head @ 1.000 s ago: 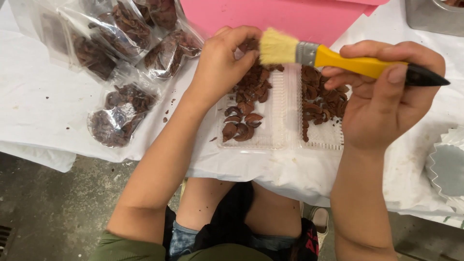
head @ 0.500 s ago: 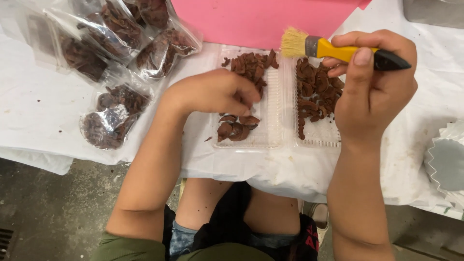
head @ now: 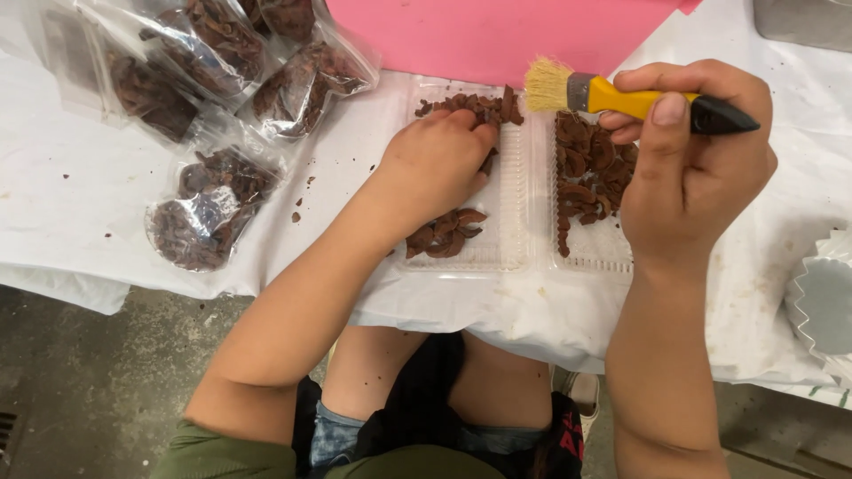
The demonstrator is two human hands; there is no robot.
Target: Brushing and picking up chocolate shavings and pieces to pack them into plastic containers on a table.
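White-covered table (head: 80, 204), pink sheet (head: 497, 35) at the far edge, clear two-cell tray (head: 519, 239) dead centre between both hands, its long axis left-right. Left hand (head: 435, 168) lies palm down, fingers curled into the brown dried pieces (head: 444, 235) in the left cell, so it is nearer. Right hand (head: 692, 168) grips the yellow-handled brush (head: 621, 96) horizontally above the right cell, bristles pointing left. Versus half a second ago: left hand is further into the tray, brush barely shifted.

glossy clear plastic tray (head: 513, 232), bristly brush (head: 621, 96)
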